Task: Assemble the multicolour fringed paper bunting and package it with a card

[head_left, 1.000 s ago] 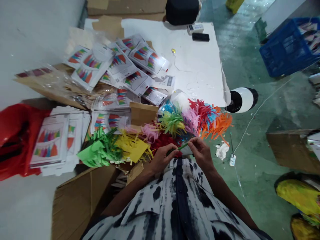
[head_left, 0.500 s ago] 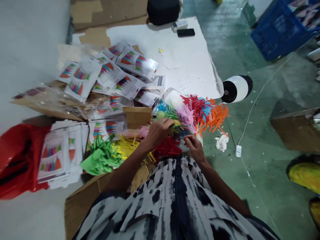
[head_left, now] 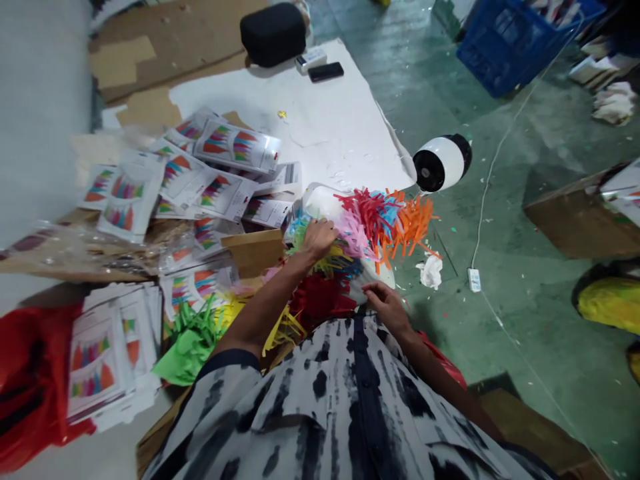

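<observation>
Bright paper tassels lie bunched in front of my body: red [head_left: 369, 212], pink [head_left: 354, 235] and orange [head_left: 413, 221] ones on the right, pale green and yellow [head_left: 334, 261] ones by my left hand. My left hand [head_left: 320, 239] is closed with its fingers curled into the green and yellow fringe; the fingertips are partly hidden. Close to my waist, my right hand [head_left: 386, 305] has its fingers bent together beside a white surface [head_left: 377, 275]; whatever they pinch is too small to make out. Dark red fringe [head_left: 320, 300] lies between my forearms.
Printed packets [head_left: 233, 143] pile up on the left, with a card stack [head_left: 107, 353] below. A white board [head_left: 320, 113] carries a black case [head_left: 273, 33] and phone [head_left: 326, 72]. On the green floor are a black-and-white cylinder [head_left: 443, 162], blue crate [head_left: 515, 47], cable and carton [head_left: 575, 217].
The view has shifted, so most things sit further left. My left hand has moved slightly away from my body over the tassels. My right hand has drawn nearer my waist, apart from the fringe.
</observation>
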`<state>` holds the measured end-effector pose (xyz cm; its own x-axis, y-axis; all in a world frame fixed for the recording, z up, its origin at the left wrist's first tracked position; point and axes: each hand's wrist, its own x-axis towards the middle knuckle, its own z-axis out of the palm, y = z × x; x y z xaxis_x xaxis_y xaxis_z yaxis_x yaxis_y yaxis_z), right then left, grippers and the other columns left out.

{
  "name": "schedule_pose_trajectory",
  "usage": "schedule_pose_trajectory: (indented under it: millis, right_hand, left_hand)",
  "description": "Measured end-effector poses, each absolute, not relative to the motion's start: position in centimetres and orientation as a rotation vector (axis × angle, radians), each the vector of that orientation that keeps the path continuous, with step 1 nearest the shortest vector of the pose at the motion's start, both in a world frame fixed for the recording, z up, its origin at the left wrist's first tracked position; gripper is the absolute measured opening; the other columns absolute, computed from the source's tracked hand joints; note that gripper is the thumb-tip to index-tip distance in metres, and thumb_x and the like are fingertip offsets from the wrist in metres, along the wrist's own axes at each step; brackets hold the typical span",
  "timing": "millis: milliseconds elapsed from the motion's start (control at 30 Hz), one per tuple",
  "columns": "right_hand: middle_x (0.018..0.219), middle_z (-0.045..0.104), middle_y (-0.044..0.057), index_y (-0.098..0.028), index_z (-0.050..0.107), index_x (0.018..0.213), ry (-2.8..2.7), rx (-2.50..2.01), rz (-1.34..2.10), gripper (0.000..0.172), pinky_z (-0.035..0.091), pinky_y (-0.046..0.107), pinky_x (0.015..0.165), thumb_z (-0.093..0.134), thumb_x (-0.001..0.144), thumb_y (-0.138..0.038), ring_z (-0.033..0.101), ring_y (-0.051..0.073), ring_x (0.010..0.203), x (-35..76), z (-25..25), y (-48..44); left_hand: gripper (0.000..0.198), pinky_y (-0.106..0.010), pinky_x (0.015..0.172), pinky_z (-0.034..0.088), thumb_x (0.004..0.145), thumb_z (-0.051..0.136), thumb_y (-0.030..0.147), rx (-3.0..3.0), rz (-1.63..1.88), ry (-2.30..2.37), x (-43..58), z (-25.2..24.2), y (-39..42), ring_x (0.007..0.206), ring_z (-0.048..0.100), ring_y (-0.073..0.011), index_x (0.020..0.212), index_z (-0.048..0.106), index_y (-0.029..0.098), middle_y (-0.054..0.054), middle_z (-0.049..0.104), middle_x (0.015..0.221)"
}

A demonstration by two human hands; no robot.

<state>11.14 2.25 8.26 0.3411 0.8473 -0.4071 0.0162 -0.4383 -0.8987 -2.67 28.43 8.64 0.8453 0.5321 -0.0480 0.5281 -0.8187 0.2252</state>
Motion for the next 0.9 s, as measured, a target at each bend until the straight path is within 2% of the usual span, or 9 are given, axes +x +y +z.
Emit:
schedule_pose_trajectory:
  millis: [167, 300, 400, 500, 567, 667, 767, 833, 900]
  right_hand:
    - [0.081, 0.071, 0.002, -0.02, 0.075, 0.096, -0.788, -1.756, 1.195, 0.029, 0.049, 0.03, 0.068, 0.065, 0.086, -0.045, 0.062, 0.017, 0.071, 11.7, 8.4, 2.8]
    - [0.08, 0.07, 0.001, -0.021, 0.075, 0.095, -0.862, -1.751, 1.249, 0.027, 0.046, 0.03, 0.064, 0.064, 0.087, -0.044, 0.06, 0.017, 0.068, 11.4, 8.0, 3.1]
    - [0.078, 0.069, 0.001, -0.022, 0.075, 0.094, -0.96, -1.769, 1.274, 0.027, 0.045, 0.031, 0.064, 0.062, 0.088, -0.044, 0.059, 0.018, 0.068, 11.3, 7.6, 3.2]
    - [0.077, 0.069, 0.002, -0.022, 0.076, 0.092, -1.012, -1.798, 1.271, 0.025, 0.046, 0.033, 0.065, 0.061, 0.087, -0.042, 0.059, 0.019, 0.067, 11.4, 7.2, 3.1]
    - [0.076, 0.07, 0.001, -0.023, 0.076, 0.091, -1.022, -1.811, 1.278, 0.024, 0.046, 0.033, 0.065, 0.061, 0.085, -0.041, 0.058, 0.019, 0.066, 11.5, 7.0, 3.0]
    - [0.075, 0.069, 0.001, -0.023, 0.076, 0.091, -1.052, -1.832, 1.288, 0.023, 0.045, 0.034, 0.066, 0.062, 0.085, -0.04, 0.058, 0.02, 0.067, 11.5, 6.9, 2.8]
    - [0.077, 0.07, 0.002, -0.023, 0.076, 0.092, -1.125, -1.841, 1.312, 0.023, 0.045, 0.035, 0.068, 0.062, 0.086, -0.041, 0.059, 0.021, 0.07, 11.1, 7.0, 2.8]
    - [0.079, 0.07, 0.002, -0.023, 0.075, 0.092, -1.204, -1.826, 1.352, 0.024, 0.046, 0.035, 0.07, 0.06, 0.087, -0.041, 0.061, 0.021, 0.072, 10.8, 7.1, 2.8]
    - [0.081, 0.071, 0.003, -0.023, 0.075, 0.093, -1.308, -1.79, 1.413, 0.025, 0.047, 0.035, 0.071, 0.059, 0.089, -0.042, 0.062, 0.021, 0.074, 10.6, 7.1, 2.9]
  left_hand:
    - [0.019, -0.041, 0.092, 0.046, 0.091, 0.07, 0.033, 2.589, 0.445, 0.842, -6.4, 11.4, 30.0, 0.102, 0.062, -0.0263, 0.1, 0.082, 0.022, -0.01, 0.07, 0.107]
    - [0.018, -0.04, 0.102, 0.048, 0.095, 0.066, 0.032, 2.424, 0.756, 0.812, -10.2, 15.4, 29.0, 0.108, 0.065, -0.0235, 0.1, 0.081, 0.024, -0.007, 0.076, 0.111]
    - [0.019, -0.041, 0.105, 0.049, 0.099, 0.063, 0.033, 2.454, 0.826, 0.674, -13.4, 18.6, 26.3, 0.112, 0.068, -0.0224, 0.109, 0.079, 0.029, -0.004, 0.08, 0.112]
    - [0.023, -0.043, 0.106, 0.049, 0.099, 0.064, 0.033, 2.578, 0.83, 0.803, -16.4, 19.5, 23.1, 0.119, 0.068, -0.0238, 0.117, 0.078, 0.034, -0.002, 0.081, 0.115]
    - [0.025, -0.043, 0.105, 0.049, 0.099, 0.065, 0.033, 2.639, 0.799, 0.908, -17.5, 17.9, 21.3, 0.12, 0.068, -0.0248, 0.12, 0.077, 0.035, -0.004, 0.08, 0.117]
    - [0.027, -0.042, 0.104, 0.051, 0.101, 0.062, 0.032, 2.643, 0.609, 0.819, -17.2, 12.9, 19.3, 0.122, 0.068, -0.0247, 0.124, 0.075, 0.034, -0.006, 0.079, 0.122]
    - [0.031, -0.045, 0.107, 0.049, 0.101, 0.058, 0.022, 2.598, 0.385, 0.814, -15.1, 7.5, 18.3, 0.126, 0.065, -0.0265, 0.127, 0.073, 0.028, -0.011, 0.075, 0.13]
    - [0.037, -0.049, 0.112, 0.046, 0.097, 0.059, 0.016, 2.549, 0.257, 0.899, -13.8, 5.3, 17.8, 0.128, 0.062, -0.0278, 0.131, 0.071, 0.023, -0.015, 0.073, 0.131]
    - [0.049, -0.056, 0.121, 0.037, 0.092, 0.067, 0.018, 2.491, 0.218, 1.01, -13.2, 5.0, 17.1, 0.134, 0.058, -0.0309, 0.141, 0.065, 0.021, -0.017, 0.069, 0.136]
